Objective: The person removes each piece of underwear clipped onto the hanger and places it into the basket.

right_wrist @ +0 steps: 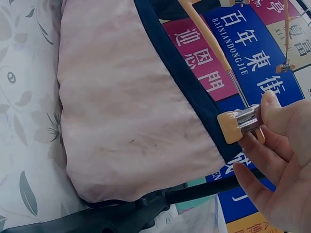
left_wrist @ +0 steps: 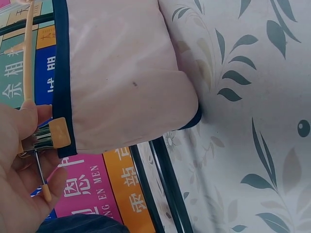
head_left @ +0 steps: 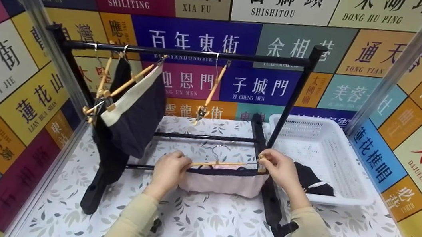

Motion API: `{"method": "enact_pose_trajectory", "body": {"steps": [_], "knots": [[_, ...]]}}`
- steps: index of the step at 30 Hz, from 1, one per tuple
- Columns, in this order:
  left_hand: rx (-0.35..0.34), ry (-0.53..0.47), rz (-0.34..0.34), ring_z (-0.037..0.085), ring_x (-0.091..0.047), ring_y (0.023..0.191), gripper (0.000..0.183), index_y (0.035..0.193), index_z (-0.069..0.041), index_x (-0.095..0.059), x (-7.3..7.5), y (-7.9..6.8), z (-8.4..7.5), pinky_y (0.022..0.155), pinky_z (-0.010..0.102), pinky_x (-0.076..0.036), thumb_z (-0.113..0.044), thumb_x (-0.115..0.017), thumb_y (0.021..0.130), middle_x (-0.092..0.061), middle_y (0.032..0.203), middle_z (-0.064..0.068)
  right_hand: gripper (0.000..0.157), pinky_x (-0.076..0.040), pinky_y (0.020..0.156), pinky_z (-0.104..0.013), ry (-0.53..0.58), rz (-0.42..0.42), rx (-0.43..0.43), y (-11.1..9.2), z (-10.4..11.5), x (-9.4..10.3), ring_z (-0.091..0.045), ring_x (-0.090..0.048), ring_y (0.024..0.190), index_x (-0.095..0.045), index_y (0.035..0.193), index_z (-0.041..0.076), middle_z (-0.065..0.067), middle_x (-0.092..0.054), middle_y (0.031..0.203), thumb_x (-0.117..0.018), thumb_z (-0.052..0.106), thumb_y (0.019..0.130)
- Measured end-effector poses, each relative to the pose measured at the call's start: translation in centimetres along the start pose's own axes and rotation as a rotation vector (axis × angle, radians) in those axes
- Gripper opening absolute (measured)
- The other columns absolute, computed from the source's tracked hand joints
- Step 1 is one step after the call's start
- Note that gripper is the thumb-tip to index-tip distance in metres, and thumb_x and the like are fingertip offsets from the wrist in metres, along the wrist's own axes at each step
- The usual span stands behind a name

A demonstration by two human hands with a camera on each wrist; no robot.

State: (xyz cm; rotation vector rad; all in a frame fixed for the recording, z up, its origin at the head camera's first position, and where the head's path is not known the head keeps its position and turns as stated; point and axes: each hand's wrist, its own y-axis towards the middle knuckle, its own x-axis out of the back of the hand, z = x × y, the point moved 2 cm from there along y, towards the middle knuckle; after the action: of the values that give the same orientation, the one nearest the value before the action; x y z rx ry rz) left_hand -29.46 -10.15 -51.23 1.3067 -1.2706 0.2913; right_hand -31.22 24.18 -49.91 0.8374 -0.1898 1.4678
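A pale pink cloth garment [head_left: 223,183] with a navy waistband hangs by its top edge from a clip hanger [head_left: 225,163], low in front of the rack. My left hand [head_left: 170,172] holds the hanger's left end; in the left wrist view its fingers are around the clip [left_wrist: 59,132], whose pad lies on the navy band. At the other end my right hand [head_left: 279,170] pinches the right clip [right_wrist: 231,127] between thumb and fingers. That clip's pad also sits over the navy band. The hanger's metal hook points up behind the bar.
On the black rack [head_left: 186,54], dark garments [head_left: 137,113] hang at the left and a bare clip hanger [head_left: 212,90] near the middle. A white basket [head_left: 345,159] holding black clothing [head_left: 310,181] stands at the right. Lettered panels surround the floral-patterned table [head_left: 217,232].
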Motion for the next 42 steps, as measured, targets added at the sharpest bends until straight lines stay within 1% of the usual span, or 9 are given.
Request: {"method": "enact_pose_trajectory", "body": {"steps": [5,8,15,20,24,29,35,38,42], "knots": [[0.004,-0.003,-0.012,0.024,-0.062,0.073,0.007,0.092,-0.015,-0.075,0.0,0.0,-0.1,0.068,0.042,-0.051,-0.016,-0.076,0.085,-0.063,0.087,0.003,0.01,-0.051,0.076,-0.042,-0.012,-0.012,-0.002,0.2,0.2,0.0,-0.023,-0.067,0.081,-0.069,0.098,0.009,-0.003,-0.071,0.087,-0.073,0.011,0.089],[0.01,-0.002,-0.021,0.024,-0.063,0.073,0.006,0.091,-0.015,-0.075,0.0,0.0,-0.2,0.068,0.043,-0.051,-0.016,-0.076,0.085,-0.064,0.087,0.003,0.01,-0.051,0.079,-0.044,-0.017,-0.021,-0.011,0.3,0.3,0.1,-0.024,-0.068,0.083,-0.069,0.096,0.009,-0.003,-0.071,0.087,-0.074,0.011,0.088],[0.021,-0.017,-0.027,0.024,-0.063,0.072,0.006,0.091,-0.015,-0.076,0.1,0.2,-0.4,0.069,0.043,-0.051,-0.016,-0.076,0.085,-0.064,0.086,0.002,0.007,-0.05,0.078,-0.043,-0.024,-0.045,-0.016,0.5,0.5,0.2,-0.022,-0.066,0.082,-0.07,0.094,0.01,-0.001,-0.071,0.085,-0.074,0.012,0.088],[0.042,-0.025,-0.022,0.024,-0.062,0.073,0.008,0.093,-0.015,-0.076,0.1,0.3,-0.4,0.07,0.043,-0.051,-0.015,-0.076,0.085,-0.064,0.088,0.003,0.009,-0.05,0.078,-0.043,-0.027,-0.055,0.001,0.6,0.6,0.3,-0.024,-0.067,0.083,-0.07,0.096,0.01,-0.003,-0.072,0.087,-0.073,0.012,0.088],[0.045,-0.022,-0.03,0.024,-0.062,0.072,0.007,0.093,-0.014,-0.076,0.2,0.4,-0.3,0.069,0.042,-0.051,-0.016,-0.076,0.086,-0.064,0.088,0.003,0.012,-0.053,0.077,-0.039,0.013,-0.037,0.011,0.5,0.4,0.1,-0.023,-0.068,0.081,-0.069,0.1,0.006,-0.005,-0.072,0.088,-0.072,0.008,0.089],[0.036,-0.018,-0.056,0.024,-0.062,0.072,0.006,0.091,-0.013,-0.076,0.1,0.6,-0.3,0.068,0.042,-0.05,-0.016,-0.076,0.086,-0.063,0.086,0.003,0.015,-0.055,0.074,-0.031,0.08,-0.015,-0.004,0.5,0.2,-0.1,-0.023,-0.069,0.082,-0.067,0.104,0.003,-0.007,-0.071,0.089,-0.07,0.005,0.09],[0.012,-0.019,-0.092,0.025,-0.062,0.07,0.006,0.089,-0.012,-0.075,0.2,1.0,-0.4,0.064,0.042,-0.049,-0.016,-0.077,0.085,-0.064,0.086,0.003,0.021,-0.055,0.073,-0.026,0.18,0.008,-0.071,0.3,0.1,-0.1,-0.027,-0.069,0.085,-0.064,0.113,-0.003,-0.013,-0.07,0.096,-0.067,0.005,0.093],[-0.004,-0.011,-0.127,0.026,-0.062,0.068,0.006,0.087,-0.012,-0.075,0.4,1.3,-0.5,0.062,0.042,-0.049,-0.017,-0.077,0.084,-0.064,0.085,0.003,0.026,-0.055,0.073,-0.027,0.203,0.013,-0.099,0.2,0.2,0.0,-0.028,-0.069,0.085,-0.063,0.117,-0.004,-0.013,-0.07,0.099,-0.066,0.007,0.094],[-0.012,-0.018,-0.154,0.027,-0.061,0.066,0.007,0.087,-0.012,-0.075,0.8,1.9,-0.7,0.06,0.042,-0.049,-0.016,-0.078,0.082,-0.063,0.083,0.002,0.03,-0.054,0.081,-0.034,0.148,-0.01,-0.078,0.3,0.4,0.2,-0.03,-0.068,0.091,-0.063,0.121,-0.003,-0.014,-0.069,0.101,-0.067,0.008,0.093]]}}
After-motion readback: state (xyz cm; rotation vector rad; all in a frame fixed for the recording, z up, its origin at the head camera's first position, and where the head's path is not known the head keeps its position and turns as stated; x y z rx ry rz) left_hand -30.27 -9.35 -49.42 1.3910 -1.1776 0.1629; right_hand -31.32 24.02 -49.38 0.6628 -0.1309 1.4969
